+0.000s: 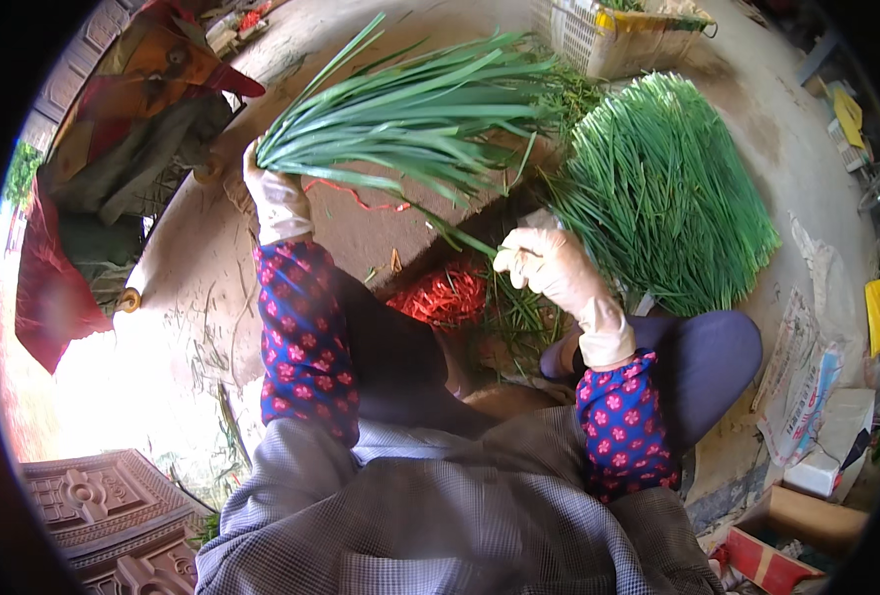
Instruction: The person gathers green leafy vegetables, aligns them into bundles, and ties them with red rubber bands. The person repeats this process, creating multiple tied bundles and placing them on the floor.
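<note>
My left hand (280, 195), in a pale thin glove, grips a bunch of long flat green leaves (410, 119), probably garlic chives, at one end. The leaves fan out to the right above a low brown block (358, 238). On that block lies a red tie strip (365, 204). My right hand (551, 268), gloved alike, has its fingers curled around the tip of a drooping green stalk (458, 236), whose far end runs up towards the bunch. To the right of that hand stands a large stack of the same leaves (671, 193).
A heap of red tie strips (444, 297) lies between my legs beside loose leaf scraps (525, 312). A plastic crate (618, 41) stands beyond the stack. An open cardboard box (790, 535) sits at lower right, a carved panel (105, 498) at lower left.
</note>
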### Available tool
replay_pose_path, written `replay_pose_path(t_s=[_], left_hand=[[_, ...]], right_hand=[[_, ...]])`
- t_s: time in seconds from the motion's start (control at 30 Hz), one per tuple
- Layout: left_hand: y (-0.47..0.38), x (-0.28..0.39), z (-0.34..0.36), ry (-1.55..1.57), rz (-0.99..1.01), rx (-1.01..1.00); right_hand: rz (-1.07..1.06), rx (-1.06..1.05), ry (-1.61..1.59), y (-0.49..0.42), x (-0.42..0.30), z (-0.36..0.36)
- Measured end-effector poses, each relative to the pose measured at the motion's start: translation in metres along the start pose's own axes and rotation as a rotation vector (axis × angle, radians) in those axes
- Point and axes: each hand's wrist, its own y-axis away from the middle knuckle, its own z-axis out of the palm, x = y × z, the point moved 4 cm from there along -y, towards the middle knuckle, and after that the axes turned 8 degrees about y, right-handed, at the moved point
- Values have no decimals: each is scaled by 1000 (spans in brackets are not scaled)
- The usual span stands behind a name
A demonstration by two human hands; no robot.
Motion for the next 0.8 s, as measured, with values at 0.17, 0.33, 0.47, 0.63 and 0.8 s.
replay_pose_path(t_s=[0.17, 0.33, 0.47, 0.63, 0.8], left_hand=[[-16, -10, -19, 210, -43, 163], [-10, 0, -3, 254, -103, 173], [-2, 1, 13, 315, -179, 151], [-18, -11, -6, 607, -319, 117], [-17, -16, 3, 739, -390, 85]], right_hand=[[-70, 165, -364, -1, 8, -3], [-129, 571, -573, 6, 6, -35], [-246, 707, -345, 7, -34, -90], [-381, 600, 246, -29, -83, -125], [-446, 533, 442, -41, -84, -127]])
